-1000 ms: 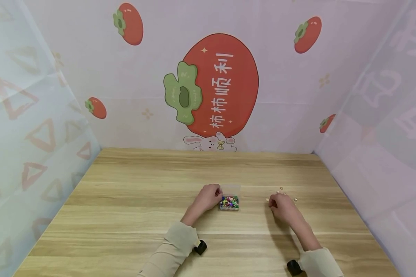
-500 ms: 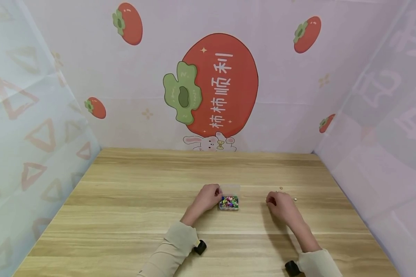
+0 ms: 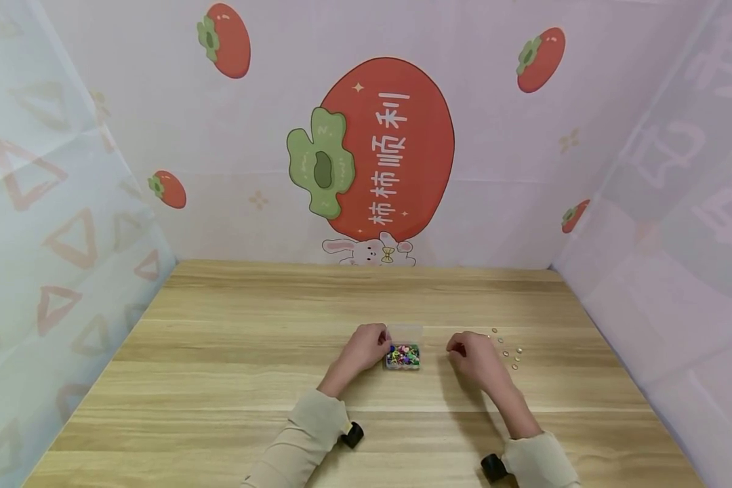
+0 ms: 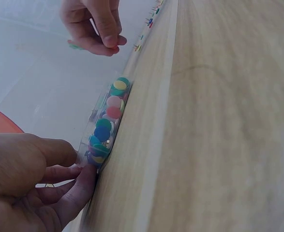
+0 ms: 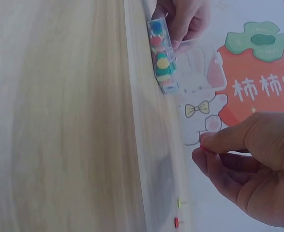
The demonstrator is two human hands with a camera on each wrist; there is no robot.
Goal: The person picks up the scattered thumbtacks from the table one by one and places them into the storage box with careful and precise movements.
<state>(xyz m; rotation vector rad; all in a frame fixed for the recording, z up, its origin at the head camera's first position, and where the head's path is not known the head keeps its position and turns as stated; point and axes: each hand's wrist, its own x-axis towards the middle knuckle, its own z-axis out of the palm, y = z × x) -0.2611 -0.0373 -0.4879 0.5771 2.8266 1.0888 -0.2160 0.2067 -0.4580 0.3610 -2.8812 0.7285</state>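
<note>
A small clear plastic box (image 3: pixel 403 367) full of colourful thumbtacks stands on the table, its transparent lid (image 3: pixel 405 332) raised at the back. My left hand (image 3: pixel 368 343) grips the box at its left end, with thumb and fingertips on the wall in the left wrist view. To the right of the box, my right hand (image 3: pixel 477 359) is above the table. It pinches a red thumbtack (image 5: pixel 204 148) between thumb and index finger; most of the tack is hidden by the fingertips.
Several loose thumbtacks (image 3: pixel 505 353) lie scattered on the wooden table (image 3: pixel 268 305) to the right of my right hand. A yellow tack (image 5: pixel 179 202) and a red one stand pins sideways in the right wrist view. Printed cloth walls (image 3: pixel 488 203) enclose the table's back and sides.
My right hand has moved left from among the loose thumbtacks toward the box, uncovering several tacks behind it. My left hand stays on the box.
</note>
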